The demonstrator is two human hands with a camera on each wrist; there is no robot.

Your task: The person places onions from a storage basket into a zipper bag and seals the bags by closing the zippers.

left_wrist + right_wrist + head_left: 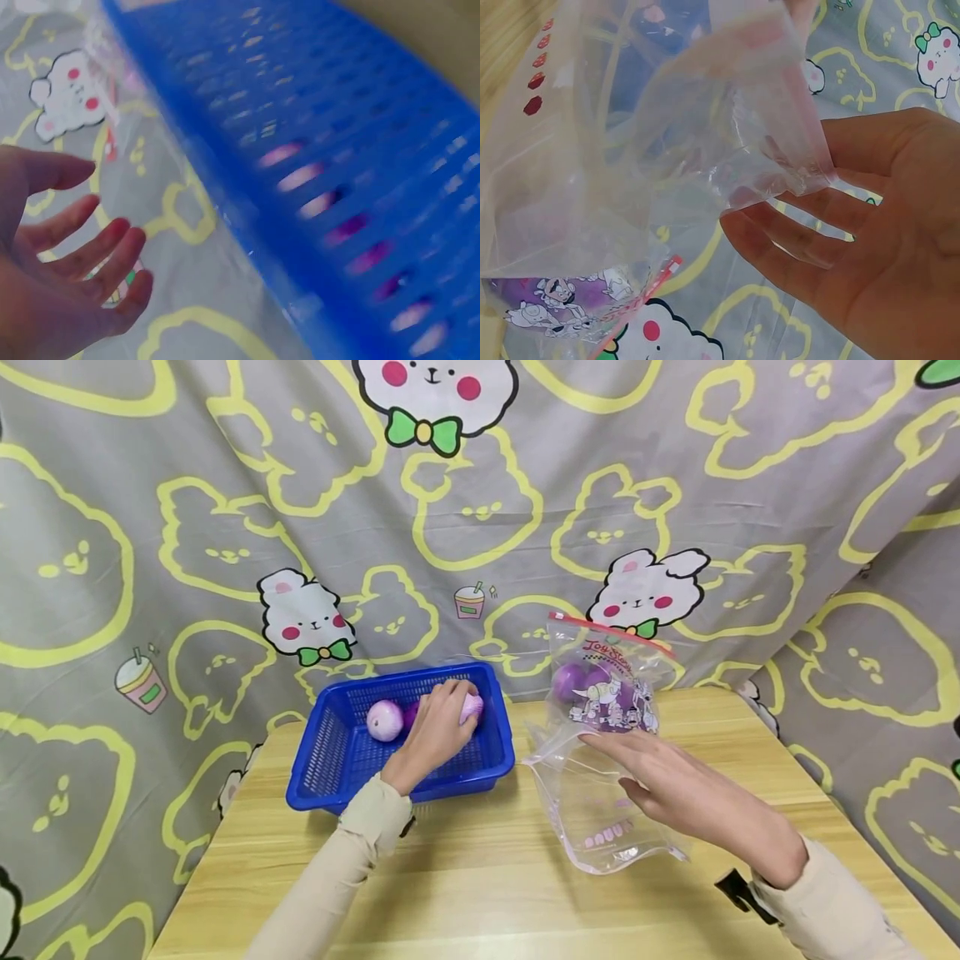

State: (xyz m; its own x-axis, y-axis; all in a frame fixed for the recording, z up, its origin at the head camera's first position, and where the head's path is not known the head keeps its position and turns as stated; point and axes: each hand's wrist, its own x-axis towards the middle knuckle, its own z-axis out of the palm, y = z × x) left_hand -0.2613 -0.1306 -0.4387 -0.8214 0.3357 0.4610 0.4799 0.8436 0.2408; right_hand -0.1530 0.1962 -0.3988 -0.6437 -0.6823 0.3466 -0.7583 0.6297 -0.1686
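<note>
My left hand (438, 727) is over the right part of a blue basket (318, 785), beside a pale purple onion (472, 707). The left wrist view shows that hand (75, 262) with spread, bent fingers and nothing between them. Another onion (385, 721) lies in the basket, with a darker purple item partly hidden by the hand. My right hand (675, 785) is at the mouth of a clear plastic bag (592, 827). Its thumb and fingers (802, 232) hold the edge of the bag (727, 142) in the right wrist view.
Behind the clear bag stands a red-topped zip bag (611, 647) with printed figures and purple round items inside. Both bags and the basket are on a wooden table (465, 893). A patterned grey curtain (405, 535) hangs close behind.
</note>
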